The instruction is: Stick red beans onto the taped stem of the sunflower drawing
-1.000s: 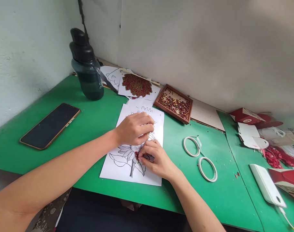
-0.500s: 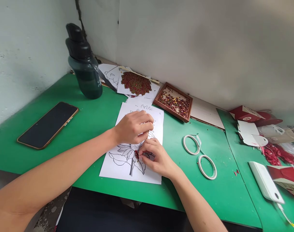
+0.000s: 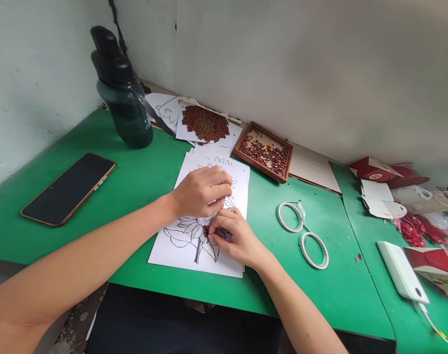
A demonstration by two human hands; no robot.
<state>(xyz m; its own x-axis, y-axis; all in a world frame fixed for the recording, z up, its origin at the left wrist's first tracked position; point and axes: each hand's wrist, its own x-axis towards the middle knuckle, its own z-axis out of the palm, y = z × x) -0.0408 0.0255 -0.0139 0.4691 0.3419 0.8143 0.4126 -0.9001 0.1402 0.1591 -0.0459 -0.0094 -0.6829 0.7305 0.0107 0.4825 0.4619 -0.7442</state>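
Observation:
A white sheet of paper (image 3: 164,254) with a black line drawing of a sunflower lies on the green table. Several small red beans (image 3: 206,230) sit in a little cluster on a petal below the flower's centre. My right hand (image 3: 235,237) rests on the paper, thumb and forefinger pinched together at the edge of that cluster; whatever is between them is too small to make out. Just above it, my left hand (image 3: 202,191) hovers over the upper drawing with curled fingers pinched, and anything in them is hidden.
A brown tray of mixed beans (image 3: 262,152) stands behind the paper, beside a bean-covered picture (image 3: 205,124). Two tape rolls (image 3: 314,250) lie right. At left are a phone (image 3: 69,189) and a dark bottle (image 3: 126,113). A white power bank (image 3: 403,271) and red boxes (image 3: 374,169) sit far right.
The view has shifted slightly. My right fingertips have moved a little over the red beans and cover more of them. My left hand keeps nearly the same pose.

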